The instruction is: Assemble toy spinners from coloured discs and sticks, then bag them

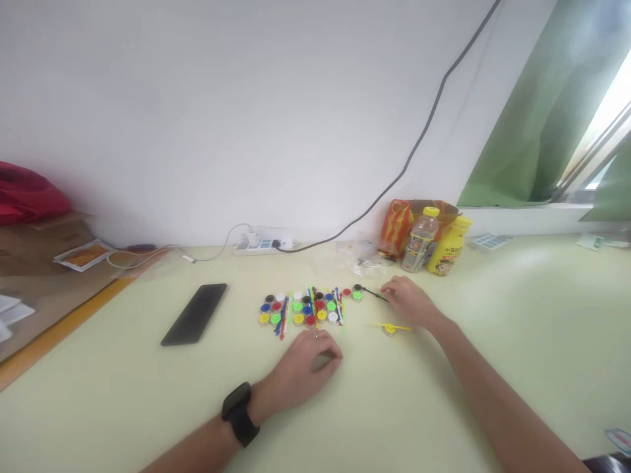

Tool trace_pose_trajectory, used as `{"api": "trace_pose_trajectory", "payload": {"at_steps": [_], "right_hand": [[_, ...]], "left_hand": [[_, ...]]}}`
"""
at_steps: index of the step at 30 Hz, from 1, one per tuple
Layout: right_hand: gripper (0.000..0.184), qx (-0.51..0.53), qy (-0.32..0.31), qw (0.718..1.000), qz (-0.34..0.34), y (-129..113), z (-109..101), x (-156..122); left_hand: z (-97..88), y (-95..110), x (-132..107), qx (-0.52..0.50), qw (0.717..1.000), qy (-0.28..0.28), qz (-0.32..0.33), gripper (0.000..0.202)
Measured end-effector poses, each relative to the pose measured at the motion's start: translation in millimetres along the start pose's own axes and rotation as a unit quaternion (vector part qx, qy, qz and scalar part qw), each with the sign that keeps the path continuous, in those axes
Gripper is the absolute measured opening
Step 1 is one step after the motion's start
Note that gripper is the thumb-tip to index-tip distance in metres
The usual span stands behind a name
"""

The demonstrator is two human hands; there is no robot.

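A cluster of several small round paint pots (300, 310) with coloured lids sits mid-table, with thin coloured sticks (282, 322) lying among them. My left hand (305, 368), with a black watch on its wrist, rests curled on the table just in front of the pots; what its fingers hold, if anything, is hidden. My right hand (409, 302) lies to the right of the pots, its fingers pinched on a thin black stick (373, 293) that reaches to a black pot (357, 288). A yellow pot with a yellow stick (390, 327) lies beside that hand.
A black phone (195, 313) lies flat to the left. At the back stand a power strip (263, 244) with cables, two yellow-capped bottles (434, 246), an orange bag (397, 226) and crumpled plastic (367, 259). Cardboard and papers (79, 253) sit at the left edge. A green curtain (542, 118) hangs at right.
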State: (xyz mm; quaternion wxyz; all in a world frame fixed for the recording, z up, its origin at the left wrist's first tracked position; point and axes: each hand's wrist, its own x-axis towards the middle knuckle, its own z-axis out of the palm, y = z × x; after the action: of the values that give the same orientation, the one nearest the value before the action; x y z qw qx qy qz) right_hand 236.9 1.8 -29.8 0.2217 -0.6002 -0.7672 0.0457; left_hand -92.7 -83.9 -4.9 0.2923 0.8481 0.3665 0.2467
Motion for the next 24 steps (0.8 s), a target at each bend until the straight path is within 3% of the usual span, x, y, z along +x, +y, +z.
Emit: {"api": "trace_pose_trajectory", "payload": {"at_steps": [9,15,20,24], "right_hand": [[0.019,-0.002,-0.018,1.000,0.005,-4.2,8.9,0.7],[0.015,-0.004,-0.013,0.999,0.042,7.7,-10.9,0.4],[0.012,0.005,-0.061,0.997,0.046,18.9,-26.4,-2.5],[0.010,0.007,-0.087,0.995,0.047,18.4,-28.3,-6.1]], "left_hand": [[-0.1,0.2,0.0,0.013,1.000,0.003,0.011,0.014],[-0.1,1.3,-2.7,0.067,0.996,-0.002,0.057,0.016],[-3.1,5.5,-1.4,0.208,0.965,-0.045,0.154,0.023],[-3.4,7.3,0.9,0.295,0.933,-0.065,0.193,0.024]]}}
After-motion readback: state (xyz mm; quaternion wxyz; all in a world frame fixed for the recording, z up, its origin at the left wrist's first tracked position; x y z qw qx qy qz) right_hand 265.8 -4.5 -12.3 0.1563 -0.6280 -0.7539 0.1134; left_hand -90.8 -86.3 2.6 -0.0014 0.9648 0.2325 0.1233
